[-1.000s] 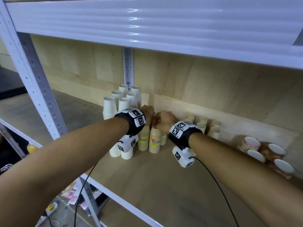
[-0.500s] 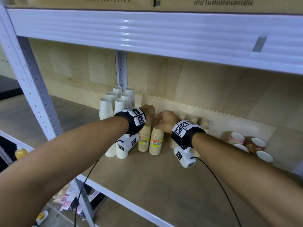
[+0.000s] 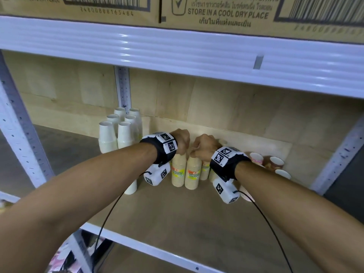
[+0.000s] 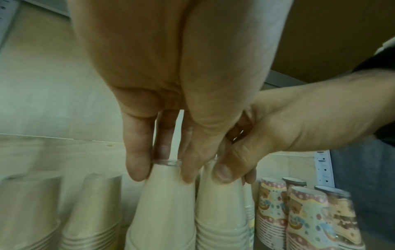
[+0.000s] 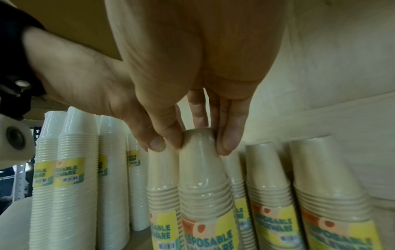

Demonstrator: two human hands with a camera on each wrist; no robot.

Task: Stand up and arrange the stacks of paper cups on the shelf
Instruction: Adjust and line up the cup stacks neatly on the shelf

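Two plastic-wrapped stacks of tan paper cups stand upright side by side on the wooden shelf. My left hand pinches the top of the left tan stack from above; the left wrist view shows its fingertips round the top cup. My right hand pinches the top of the right tan stack, seen close in the right wrist view as the right hand on that stack. The two hands touch each other.
Tall white cup stacks stand at the back left, beside a shelf upright. More tan stacks stand right of the held ones. Patterned cup stacks lie at the far right. The upper shelf's beam hangs low overhead.
Both hands keep their hold on the tops of the two tan stacks. My view has tilted upward, bringing the cartons on the upper shelf into sight.
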